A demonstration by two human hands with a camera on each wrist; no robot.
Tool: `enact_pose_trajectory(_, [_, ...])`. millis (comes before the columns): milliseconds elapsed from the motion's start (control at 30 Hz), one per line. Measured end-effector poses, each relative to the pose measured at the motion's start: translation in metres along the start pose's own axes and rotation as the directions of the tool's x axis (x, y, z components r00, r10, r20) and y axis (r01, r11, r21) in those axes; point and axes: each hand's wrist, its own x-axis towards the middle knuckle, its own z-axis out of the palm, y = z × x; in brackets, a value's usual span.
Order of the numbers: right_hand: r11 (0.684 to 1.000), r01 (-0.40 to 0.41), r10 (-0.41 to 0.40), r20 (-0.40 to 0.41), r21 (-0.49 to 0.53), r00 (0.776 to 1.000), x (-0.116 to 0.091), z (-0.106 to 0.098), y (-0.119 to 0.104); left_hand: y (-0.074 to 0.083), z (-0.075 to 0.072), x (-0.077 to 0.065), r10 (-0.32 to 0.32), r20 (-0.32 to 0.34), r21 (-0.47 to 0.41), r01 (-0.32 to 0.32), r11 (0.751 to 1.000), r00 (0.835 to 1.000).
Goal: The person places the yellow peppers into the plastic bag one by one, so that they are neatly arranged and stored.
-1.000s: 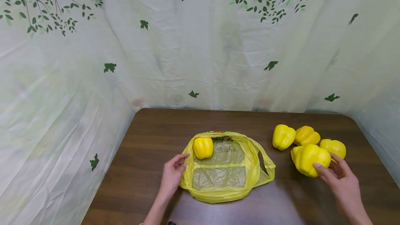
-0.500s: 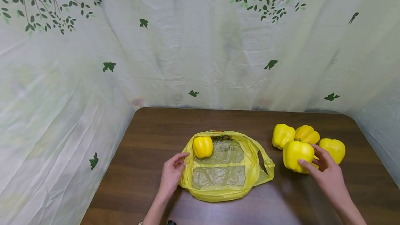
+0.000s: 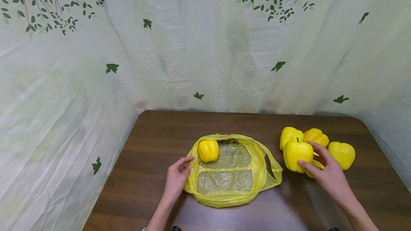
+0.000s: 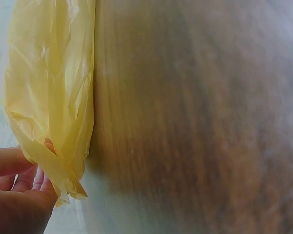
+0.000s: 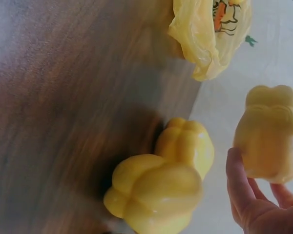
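A yellow plastic bag [image 3: 224, 199] lies on the table with its mouth spread wide, and one yellow bell pepper [image 3: 208, 151] sits inside at its left. My left hand [image 3: 176, 179] pinches the bag's left edge; in the left wrist view, fingers show through the thin plastic. My right hand [image 3: 329, 170] grips another yellow bell pepper [image 3: 298, 156] between thumb and fingers, stem up. In the right wrist view this held pepper [image 5: 268, 136] is raised off the table. It partly hides a pepper lying below it.
Several more yellow peppers [image 3: 341, 155] lie grouped at the right of the brown wooden table [image 3: 173, 124]. The bag's handle loop [image 3: 273, 168] points right towards them. A pale curtain [image 3: 218, 81] with leaf prints hangs behind the table.
My right hand has moved left with the gripped pepper and turned it stem up, away from the pepper at the far right. My left hand and the bag stay put.
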Motion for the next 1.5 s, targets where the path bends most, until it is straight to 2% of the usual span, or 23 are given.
enact_pose_trajectory(333, [0.994, 0.107, -0.106, 0.046, -0.013, 0.993, 0.009, 0.007, -0.005, 0.002, 0.0, 0.0, -0.014, -0.006, 0.001, 0.014, 1.0, 1.0])
enact_pose_trajectory(667, [0.984, 0.18, -0.178, 0.091, -0.016, 0.98, 0.018, 0.013, -0.008, 0.001, -0.001, 0.0, -0.031, 0.002, 0.004, 0.031, 1.0, 1.0])
enact_pose_trajectory(1100, [0.979, 0.2, -0.188, 0.191, -0.047, 0.963, 0.025, 0.024, -0.013, 0.001, -0.001, 0.0, -0.018, 0.001, 0.013, 0.018, 1.0, 1.0])
enact_pose_trajectory(1333, [0.977, 0.212, -0.202, 0.244, -0.015, 0.948, 0.03, 0.032, -0.015, 0.038, -0.002, -0.01, -0.039, 0.022, 0.032, 0.038, 0.999, 0.999])
enact_pose_trajectory(1500, [0.973, 0.23, -0.224, 0.285, 0.011, 0.932, 0.032, 0.039, -0.015, 0.041, -0.002, -0.011, -0.043, 0.025, 0.027, 0.042, 0.999, 0.999])
